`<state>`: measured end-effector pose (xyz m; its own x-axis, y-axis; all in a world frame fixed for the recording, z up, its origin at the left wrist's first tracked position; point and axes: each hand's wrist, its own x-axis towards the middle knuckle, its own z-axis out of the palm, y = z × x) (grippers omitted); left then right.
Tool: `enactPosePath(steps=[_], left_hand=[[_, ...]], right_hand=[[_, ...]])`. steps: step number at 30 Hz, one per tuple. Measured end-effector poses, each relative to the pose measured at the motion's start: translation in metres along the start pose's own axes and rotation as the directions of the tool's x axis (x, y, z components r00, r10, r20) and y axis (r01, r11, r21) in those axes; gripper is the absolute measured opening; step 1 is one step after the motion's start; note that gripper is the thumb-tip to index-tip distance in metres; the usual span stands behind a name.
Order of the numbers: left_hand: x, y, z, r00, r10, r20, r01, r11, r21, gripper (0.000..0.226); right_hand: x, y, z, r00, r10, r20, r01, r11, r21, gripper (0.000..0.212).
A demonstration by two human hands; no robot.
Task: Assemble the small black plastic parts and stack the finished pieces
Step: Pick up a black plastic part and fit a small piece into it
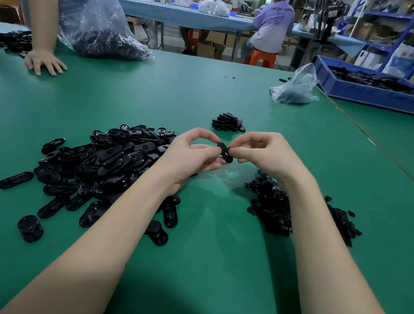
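Observation:
Over the green table, my left hand (pixel 193 155) and my right hand (pixel 261 153) meet and pinch one black oval plastic part (pixel 225 152) between their fingertips. A big heap of black oval parts (pixel 100 167) lies to the left, under my left forearm. A heap of smaller black pieces (pixel 272 206) lies to the right, partly hidden by my right forearm. A small stack of finished pieces (pixel 228 122) sits just beyond my hands.
Another person's hand (pixel 44 61) rests on the table at far left, beside a clear bag of black parts (pixel 104 29). A smaller clear bag (pixel 295 86) and a blue crate of black parts (pixel 381 87) stand at the right. People sit at a far bench.

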<state>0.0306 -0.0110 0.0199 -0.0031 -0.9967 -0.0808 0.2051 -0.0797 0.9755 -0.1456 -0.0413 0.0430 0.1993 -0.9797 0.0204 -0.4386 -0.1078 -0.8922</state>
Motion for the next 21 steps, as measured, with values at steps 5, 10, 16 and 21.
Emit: enactPosePath(steps=[5,10,16,21], left_hand=[[0.0018,-0.0017,0.0004,0.997,0.074,-0.024,-0.074,0.997,0.015,0.023],[0.0002,-0.004,0.0022,0.988,0.154,-0.003,-0.154,0.987,0.039,0.023],[0.0008,-0.0037,-0.0003,0.985,0.173,-0.014,-0.17,0.976,0.135,0.025],[-0.0006,-0.0027,0.003,0.982,0.187,-0.013,-0.185,0.98,0.075,0.024]], right_hand=[[0.0003,-0.0028,0.0005,0.999,0.041,-0.032,-0.041,0.999,-0.01,0.006],[0.0038,-0.0005,0.0015,0.99,0.114,-0.088,-0.109,0.992,0.058,0.01],[0.0033,-0.0003,0.0013,0.983,0.173,-0.06,-0.164,0.979,0.123,0.003],[0.0041,0.0,0.0009,0.978,0.207,-0.019,-0.202,0.967,0.156,0.007]])
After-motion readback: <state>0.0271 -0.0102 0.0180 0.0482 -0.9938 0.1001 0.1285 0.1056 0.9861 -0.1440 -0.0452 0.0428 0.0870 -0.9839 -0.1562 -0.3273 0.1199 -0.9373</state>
